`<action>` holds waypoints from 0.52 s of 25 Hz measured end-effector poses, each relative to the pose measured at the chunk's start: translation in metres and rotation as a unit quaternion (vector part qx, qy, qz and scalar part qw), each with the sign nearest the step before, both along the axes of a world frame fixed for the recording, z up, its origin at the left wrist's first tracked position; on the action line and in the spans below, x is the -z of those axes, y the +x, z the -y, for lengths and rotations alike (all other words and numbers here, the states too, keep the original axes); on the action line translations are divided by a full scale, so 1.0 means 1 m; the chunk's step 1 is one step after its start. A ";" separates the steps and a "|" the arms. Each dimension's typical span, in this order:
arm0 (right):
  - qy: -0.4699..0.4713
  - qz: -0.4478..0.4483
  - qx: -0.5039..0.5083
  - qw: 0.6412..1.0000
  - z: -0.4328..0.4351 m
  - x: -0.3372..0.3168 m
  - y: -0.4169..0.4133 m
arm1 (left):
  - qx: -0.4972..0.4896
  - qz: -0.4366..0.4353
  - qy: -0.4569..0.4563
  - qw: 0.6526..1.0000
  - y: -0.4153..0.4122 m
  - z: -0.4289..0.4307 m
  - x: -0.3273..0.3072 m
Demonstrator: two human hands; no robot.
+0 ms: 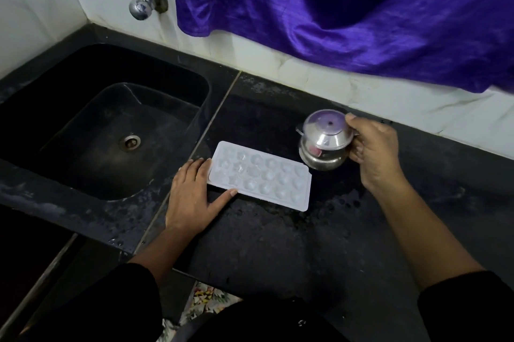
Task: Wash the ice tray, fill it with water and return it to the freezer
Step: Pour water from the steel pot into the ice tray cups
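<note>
Now left hand [192, 197] touches ice tray [261, 177]; right hand [372, 149] grips steel pot [324, 144]

Left hand [192, 197]: palm down, flat on the dark stone desk [278, 244]; fingers [199, 167] straight, thumb spread wide, both touching the left end of the white plastic ice tray [261, 177].
Right hand [372, 149]: fingers curled round the side of the small round steel pot [325, 144].
Forearms: bare, reaching forward from black sleeves [133, 286].
</note>
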State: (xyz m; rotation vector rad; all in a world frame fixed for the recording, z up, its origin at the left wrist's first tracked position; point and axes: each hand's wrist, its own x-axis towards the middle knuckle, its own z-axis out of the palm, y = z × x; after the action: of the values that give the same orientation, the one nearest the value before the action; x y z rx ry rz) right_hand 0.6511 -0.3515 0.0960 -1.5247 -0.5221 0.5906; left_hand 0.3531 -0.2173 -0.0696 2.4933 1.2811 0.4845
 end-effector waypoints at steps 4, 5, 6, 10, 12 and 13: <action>-0.135 0.264 -0.073 0.952 -0.010 0.005 -0.001 | 0.000 0.002 0.001 1.000 0.001 0.000 -0.001; -0.189 0.331 -0.086 0.921 -0.013 0.006 -0.004 | 0.000 0.002 0.001 1.000 0.001 0.001 -0.001; -0.233 0.391 -0.095 0.885 -0.017 0.008 -0.009 | 0.000 0.003 0.000 1.000 0.001 0.001 -0.001; -0.298 0.501 -0.107 0.805 -0.032 0.008 -0.030 | 0.002 0.010 -0.002 1.000 0.000 0.001 0.000; -0.313 0.524 -0.111 0.784 -0.038 0.009 -0.036 | 0.000 0.007 -0.003 1.000 0.001 0.001 -0.001; -0.314 0.531 -0.110 0.779 -0.039 0.009 -0.037 | -0.002 0.004 -0.005 1.000 0.001 0.001 -0.002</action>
State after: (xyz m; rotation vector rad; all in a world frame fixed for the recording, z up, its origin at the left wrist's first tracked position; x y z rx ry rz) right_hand 0.6142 -0.3121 0.0868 -2.4218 -1.4919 -0.0290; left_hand 0.3539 -0.2186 -0.0681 2.4781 1.2827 0.4885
